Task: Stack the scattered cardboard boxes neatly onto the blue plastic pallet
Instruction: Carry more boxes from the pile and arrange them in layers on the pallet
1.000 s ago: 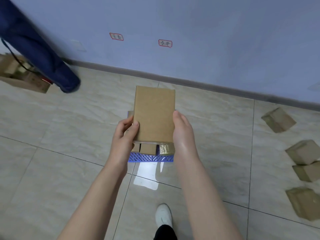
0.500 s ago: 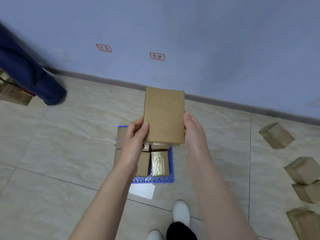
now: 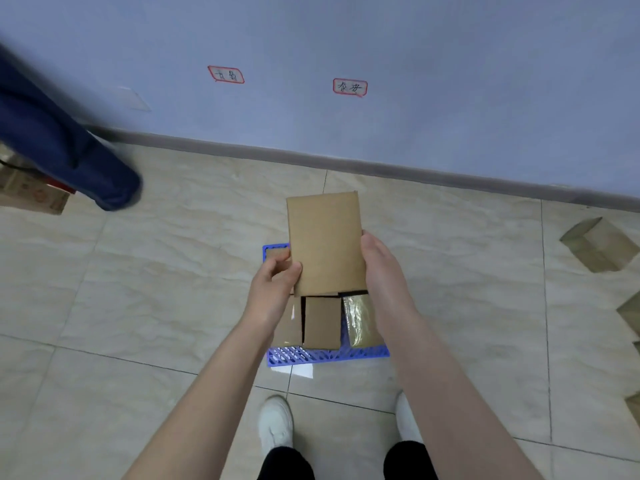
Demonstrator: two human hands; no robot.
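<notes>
Currently grips one flat cardboard box (image 3: 325,244) from both sides: left hand (image 3: 273,289) with thumb curled over the near left edge, right hand (image 3: 381,271) clasping the right edge, fingers hidden behind the box. Holds it in the air over the blue pallet (image 3: 329,355), covering most of the far half. Cannot tell whether it touches anything beneath. Notes on the near half a plain box (image 3: 322,322) and a glossy taped box (image 3: 362,320) side by side, a third box (image 3: 290,327) mostly hidden by the left forearm (image 3: 242,358), and only a corner of a fourth box (image 3: 277,252) at far left. Notes a loose box (image 3: 599,244) on the floor (image 3: 138,289) to the right, with further boxes (image 3: 632,313) cut off by the frame edge. Cannot read the blurred wall labels (image 3: 349,87).
</notes>
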